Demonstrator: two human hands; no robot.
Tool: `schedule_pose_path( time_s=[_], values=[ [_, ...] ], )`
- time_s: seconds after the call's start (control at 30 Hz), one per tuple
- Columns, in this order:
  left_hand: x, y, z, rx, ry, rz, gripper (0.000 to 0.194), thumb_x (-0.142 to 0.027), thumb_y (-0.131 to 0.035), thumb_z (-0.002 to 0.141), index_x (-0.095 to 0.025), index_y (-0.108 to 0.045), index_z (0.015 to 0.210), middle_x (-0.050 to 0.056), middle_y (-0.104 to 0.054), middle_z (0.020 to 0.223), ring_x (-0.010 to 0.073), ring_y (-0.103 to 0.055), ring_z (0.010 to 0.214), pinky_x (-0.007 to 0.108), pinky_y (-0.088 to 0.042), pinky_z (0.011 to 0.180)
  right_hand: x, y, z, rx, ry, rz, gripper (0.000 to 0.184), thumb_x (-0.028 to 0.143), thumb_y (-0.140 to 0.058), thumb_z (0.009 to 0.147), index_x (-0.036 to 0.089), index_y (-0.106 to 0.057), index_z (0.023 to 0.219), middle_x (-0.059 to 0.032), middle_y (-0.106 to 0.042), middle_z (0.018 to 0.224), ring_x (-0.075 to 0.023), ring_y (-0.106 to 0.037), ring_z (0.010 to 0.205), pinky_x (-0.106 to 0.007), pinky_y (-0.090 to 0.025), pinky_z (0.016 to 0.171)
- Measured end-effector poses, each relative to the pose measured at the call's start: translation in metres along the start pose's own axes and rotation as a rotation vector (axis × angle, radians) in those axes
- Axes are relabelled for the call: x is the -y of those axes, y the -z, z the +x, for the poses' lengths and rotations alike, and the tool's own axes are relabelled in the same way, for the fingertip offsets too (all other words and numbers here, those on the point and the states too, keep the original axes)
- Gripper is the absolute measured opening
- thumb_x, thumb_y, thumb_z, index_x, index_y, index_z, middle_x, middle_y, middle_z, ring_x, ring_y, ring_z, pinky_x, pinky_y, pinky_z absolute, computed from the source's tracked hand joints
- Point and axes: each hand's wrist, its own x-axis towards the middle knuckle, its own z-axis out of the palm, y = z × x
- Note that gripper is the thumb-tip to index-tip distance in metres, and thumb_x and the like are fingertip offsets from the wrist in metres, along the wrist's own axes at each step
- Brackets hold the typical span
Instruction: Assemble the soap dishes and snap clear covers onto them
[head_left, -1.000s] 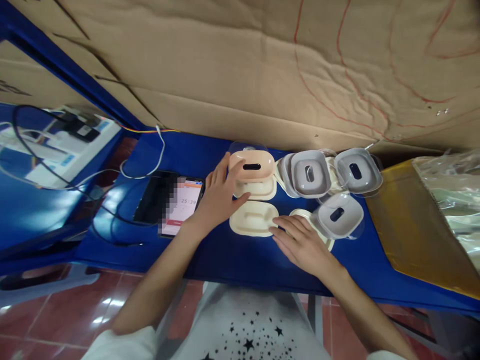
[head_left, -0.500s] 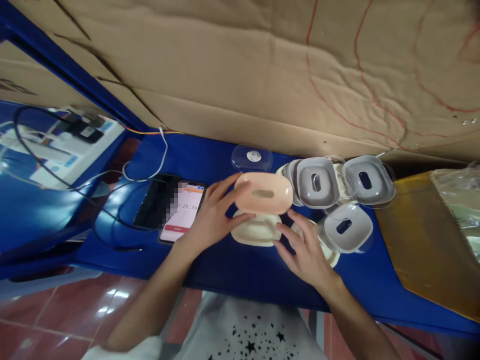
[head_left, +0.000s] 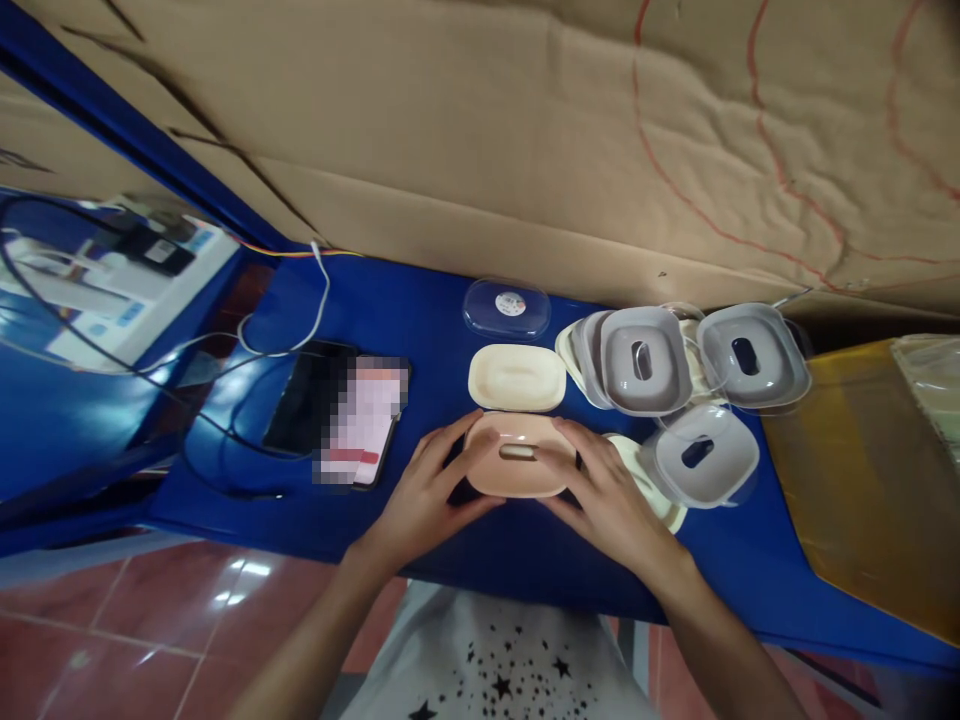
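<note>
Both my hands grip a peach soap dish (head_left: 480, 475) with an oblong slot, close in front of me. My left hand (head_left: 431, 485) has its thumb on the near edge and fingers over the left side. My right hand (head_left: 604, 485) holds the right side in the same way, with a fingertip by the slot. Something pale shows through the slot; what lies underneath is mostly hidden. Just behind sits a shallow cream tray (head_left: 517, 378). Farther back lies a clear plastic lid (head_left: 487, 310) with a round sticker.
Several grey slotted dishes (head_left: 645, 390) stand at the right with clear lids and cream trays (head_left: 660, 500). A brown-taped box (head_left: 840, 480) is beyond them. A phone (head_left: 367, 420), black device (head_left: 292, 420) and cables lie left. Cardboard (head_left: 450, 150) walls the back.
The peach soap dish has come toward me, uncovering the cream tray behind and covering where another cream tray showed. My right hand, apart from the dish before, now grips it too.
</note>
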Motion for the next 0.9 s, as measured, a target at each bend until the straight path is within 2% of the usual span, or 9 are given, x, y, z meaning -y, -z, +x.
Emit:
schedule_pose_path(
  time_s=[0.23, 0.43, 0.7, 0.9],
  values=[
    [-0.0030, 0.0023, -0.0017, 0.078, 0.046, -0.015, 0.082, -0.040, -0.073, 0.106, -0.036, -0.028, 0.175, 0.021, -0.043, 0.170, 0.0424, -0.051, 0.153, 0.062, -0.054, 0.117, -0.0016, 0.0022, 0.0000, 0.012, 0.009, 0.015, 0.045, 0.033, -0.067, 0.108, 0.023, -0.060, 0.151, -0.0191, -0.054, 0.165, -0.0374, -0.052, 0.153, -0.059, -0.056, 0.118],
    [-0.0031, 0.0059, 0.0013, 0.124, 0.114, -0.059, 0.082, -0.043, -0.070, 0.108, -0.033, -0.025, 0.176, 0.020, -0.046, 0.169, 0.0410, -0.051, 0.153, 0.062, -0.052, 0.120, -0.0002, 0.0014, 0.0020, 0.019, 0.006, 0.017, 0.048, 0.033, -0.065, 0.109, 0.022, -0.057, 0.155, -0.0183, -0.052, 0.168, -0.0368, -0.051, 0.155, -0.060, -0.055, 0.120],
    [-0.0011, -0.0007, -0.0039, 0.113, 0.034, 0.034, 0.075, -0.030, -0.067, 0.109, -0.032, -0.031, 0.175, 0.022, -0.043, 0.173, 0.0399, -0.053, 0.154, 0.060, -0.055, 0.118, -0.0009, -0.0020, 0.0000, 0.057, 0.031, -0.057, 0.047, 0.028, -0.067, 0.108, 0.029, -0.061, 0.155, -0.0138, -0.047, 0.174, -0.0393, -0.047, 0.157, -0.064, -0.053, 0.120],
    [-0.0062, 0.0023, -0.0032, 0.117, -0.002, 0.047, 0.078, -0.039, -0.075, 0.105, -0.026, -0.038, 0.172, 0.025, -0.030, 0.179, 0.0473, -0.043, 0.160, 0.065, -0.052, 0.119, 0.0021, -0.0022, 0.0021, 0.111, 0.020, -0.079, 0.053, 0.029, -0.061, 0.111, 0.030, -0.053, 0.163, -0.0097, -0.034, 0.182, -0.0358, -0.033, 0.167, -0.064, -0.044, 0.128]
  ],
)
